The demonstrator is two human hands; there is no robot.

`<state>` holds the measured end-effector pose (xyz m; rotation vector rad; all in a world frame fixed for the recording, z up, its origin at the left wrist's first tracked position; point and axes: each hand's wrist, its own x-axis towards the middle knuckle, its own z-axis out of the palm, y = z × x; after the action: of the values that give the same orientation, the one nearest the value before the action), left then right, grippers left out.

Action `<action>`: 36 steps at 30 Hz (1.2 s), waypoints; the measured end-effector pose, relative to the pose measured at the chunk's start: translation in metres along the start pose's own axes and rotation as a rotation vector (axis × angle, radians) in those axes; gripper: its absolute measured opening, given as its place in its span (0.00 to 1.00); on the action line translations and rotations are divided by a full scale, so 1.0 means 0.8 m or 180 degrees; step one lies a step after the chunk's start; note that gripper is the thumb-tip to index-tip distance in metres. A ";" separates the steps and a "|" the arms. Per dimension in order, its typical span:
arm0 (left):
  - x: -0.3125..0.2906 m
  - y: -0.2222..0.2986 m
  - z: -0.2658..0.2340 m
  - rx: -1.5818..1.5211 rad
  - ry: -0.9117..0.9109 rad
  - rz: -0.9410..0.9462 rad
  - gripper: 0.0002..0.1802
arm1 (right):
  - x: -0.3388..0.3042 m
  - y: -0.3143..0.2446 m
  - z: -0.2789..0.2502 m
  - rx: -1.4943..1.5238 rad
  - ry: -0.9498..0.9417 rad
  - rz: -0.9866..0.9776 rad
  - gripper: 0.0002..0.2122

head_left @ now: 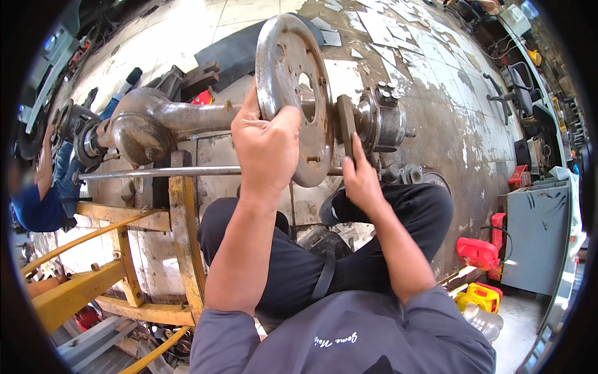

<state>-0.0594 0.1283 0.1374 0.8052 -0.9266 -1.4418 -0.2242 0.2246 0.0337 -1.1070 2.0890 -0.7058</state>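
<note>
My left hand (268, 140) grips the near-left rim of a large worn metal disc (274, 68), its thumb lying over the edge. The disc stands upright, with bolts and holes in its face and a central opening around the shaft. My right hand (363, 181) is closed at the lower part of a flat brown bar (346, 121), index finger stretched along it; its thumb side is partly hidden. The bar stands between the disc and a steel hub (381, 121). An axle housing (146, 124) with a bulbous middle runs left from the disc.
A yellow metal frame (187, 230) stands at the left, below a long steel rod (156, 173). Another person (37, 199) in blue works at the axle's far-left end. Red and yellow containers (478, 252) and a grey cabinet (537, 237) are at the right.
</note>
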 end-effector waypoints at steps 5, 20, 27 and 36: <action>0.005 0.000 -0.005 0.0109 0.0014 0.0078 0.21 | -0.018 0.007 -0.058 -0.0004 0.0004 -0.0612 0.28; -0.013 0.004 0.017 0.0672 -0.0766 0.0039 0.35 | -0.042 0.002 -0.068 0.0671 -0.0562 0.0199 0.29; -0.012 0.003 0.027 0.0549 -0.0687 0.0103 0.34 | 0.029 -0.071 -0.030 0.1176 0.0847 -0.1165 0.29; -0.005 0.007 0.018 0.0723 -0.0517 0.0094 0.33 | 0.096 -0.078 -0.054 0.2080 0.1499 -0.0628 0.29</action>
<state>-0.0690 0.1337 0.1487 0.8452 -1.2380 -1.4076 -0.2586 0.1348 0.0827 -0.8187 1.8743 -1.7327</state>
